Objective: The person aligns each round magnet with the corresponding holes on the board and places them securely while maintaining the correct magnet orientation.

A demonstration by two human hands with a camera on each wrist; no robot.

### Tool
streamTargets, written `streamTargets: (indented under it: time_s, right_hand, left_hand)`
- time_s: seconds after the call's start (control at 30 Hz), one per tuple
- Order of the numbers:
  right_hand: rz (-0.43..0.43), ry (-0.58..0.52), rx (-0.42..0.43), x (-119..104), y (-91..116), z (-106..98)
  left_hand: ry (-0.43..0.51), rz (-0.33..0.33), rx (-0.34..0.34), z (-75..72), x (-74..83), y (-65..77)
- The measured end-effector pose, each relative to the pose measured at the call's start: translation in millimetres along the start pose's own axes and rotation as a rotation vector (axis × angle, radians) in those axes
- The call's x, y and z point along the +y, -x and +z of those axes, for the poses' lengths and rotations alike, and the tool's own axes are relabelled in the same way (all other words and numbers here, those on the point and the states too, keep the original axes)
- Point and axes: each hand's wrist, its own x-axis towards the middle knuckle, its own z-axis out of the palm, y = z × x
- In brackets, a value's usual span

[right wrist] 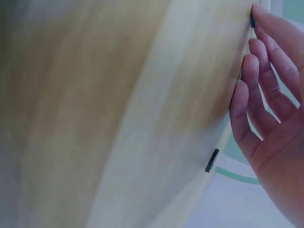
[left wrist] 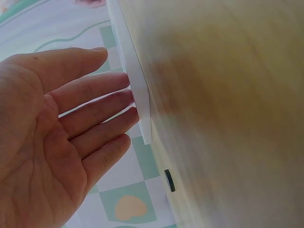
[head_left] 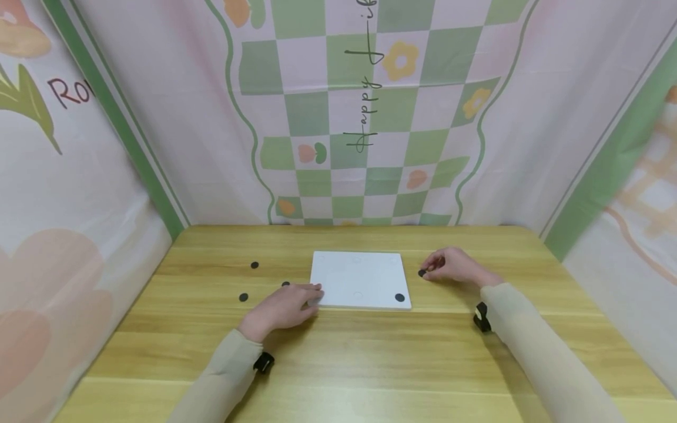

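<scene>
A white rectangular board (head_left: pixel 359 276) lies flat on the table, marked with faint circle outlines. One black disc (head_left: pixel 399 298) sits on its near right corner. My left hand (head_left: pixel 285 305) rests at the board's near left corner, fingers extended, and its fingertips (left wrist: pixel 132 114) touch the board's edge in the left wrist view. Just right of the board, my right hand (head_left: pixel 452 265) pinches another black disc (head_left: pixel 422 273) between thumb and fingers, close over the table. In the right wrist view that small disc (right wrist: pixel 253 21) shows at the fingertips.
Left of the board, black discs lie on the wooden table (head_left: pixel 359 364): one far back (head_left: pixel 255 265), a nearer disc (head_left: pixel 244 297), and one partly hidden disc (head_left: pixel 285 284) behind my left hand. Another disc (right wrist: pixel 212 160) lies by my right hand. Patterned cloth (head_left: pixel 370 117) hangs behind.
</scene>
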Motion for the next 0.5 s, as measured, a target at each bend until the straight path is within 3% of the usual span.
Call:
streamTargets:
  time_s: [0.5]
  right_hand:
    - [0.005, 0.006, -0.01, 1.8, -4.0, -0.3]
  left_hand:
    - [0.0, 0.002, 0.002, -0.3, 1.0, 0.4]
